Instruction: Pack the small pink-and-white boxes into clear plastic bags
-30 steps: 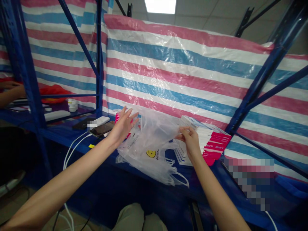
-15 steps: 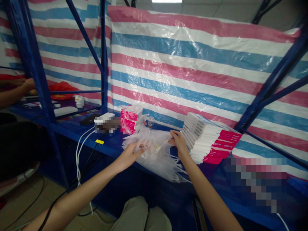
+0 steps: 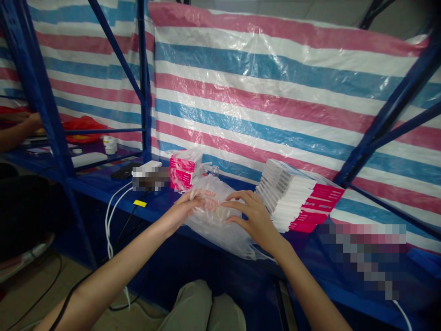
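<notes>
Translucent plastic bags (image 3: 223, 234) lie in a loose pile at the front edge of the blue shelf. My left hand (image 3: 188, 209) is at the pile's left side, its fingers partly covered by the film of a bag and gripping it. Over the pile from the right comes my right hand (image 3: 250, 211), fingers curved and spread apart, the tips at the film. Just behind its wrist stands a tall stack of white and pink boxes (image 3: 296, 197). A smaller stack of pink boxes (image 3: 182, 170) is behind my left hand, with a small clear bottle (image 3: 215, 170) beside it.
White cables (image 3: 109, 225) hang off the shelf's front edge at left, near a yellow tag (image 3: 139, 203). Blue posts (image 3: 144, 92) and a striped sheet (image 3: 258, 92) bound the shelf. Another person's hand (image 3: 32, 122) is at far left. Part of the right side is blurred out.
My right hand has moved left from the bags' right edge onto their middle, its fingers now spread. The film is raised higher around my left hand.
</notes>
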### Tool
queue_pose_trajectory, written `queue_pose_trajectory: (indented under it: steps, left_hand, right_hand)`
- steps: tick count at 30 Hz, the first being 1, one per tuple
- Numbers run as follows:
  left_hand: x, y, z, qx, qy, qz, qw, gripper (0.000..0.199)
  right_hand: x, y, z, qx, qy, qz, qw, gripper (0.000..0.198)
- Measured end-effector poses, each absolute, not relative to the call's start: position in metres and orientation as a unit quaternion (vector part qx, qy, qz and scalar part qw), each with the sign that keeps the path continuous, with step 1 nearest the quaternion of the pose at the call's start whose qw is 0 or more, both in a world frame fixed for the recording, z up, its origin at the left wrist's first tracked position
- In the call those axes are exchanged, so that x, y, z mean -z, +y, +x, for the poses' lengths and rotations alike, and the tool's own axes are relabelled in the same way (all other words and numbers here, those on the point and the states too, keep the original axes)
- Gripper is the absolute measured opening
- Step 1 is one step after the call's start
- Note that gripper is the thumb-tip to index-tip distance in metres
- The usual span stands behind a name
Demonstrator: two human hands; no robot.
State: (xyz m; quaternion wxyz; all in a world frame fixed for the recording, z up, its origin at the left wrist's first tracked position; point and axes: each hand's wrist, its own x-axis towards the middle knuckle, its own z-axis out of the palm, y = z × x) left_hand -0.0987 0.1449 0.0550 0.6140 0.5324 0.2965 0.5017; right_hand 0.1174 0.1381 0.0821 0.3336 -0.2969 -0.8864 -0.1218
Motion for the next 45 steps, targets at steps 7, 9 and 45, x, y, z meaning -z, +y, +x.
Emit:
queue_pose_trajectory:
  steps: [7,9,45]
  left_hand:
    - [-0.064,0.141,-0.103,-0.498,0.274,0.539,0.622,0.032]
    - [-0.069,0.147,-0.114,-0.517,0.279,0.529,0.612,0.029]
    - [-0.146,0.191,-0.092,-0.685,0.203,0.495,0.494,0.017]
  right_hand:
    - [-0.080,0.146,0.130,0.097,-0.837,-0.322,0.431,0.009]
    - [-0.084,0.145,0.134,0.074,-0.791,-0.335,0.506,0.008]
    - [-0.103,0.193,0.129,-0.401,-0.621,-0.398,0.544,0.042]
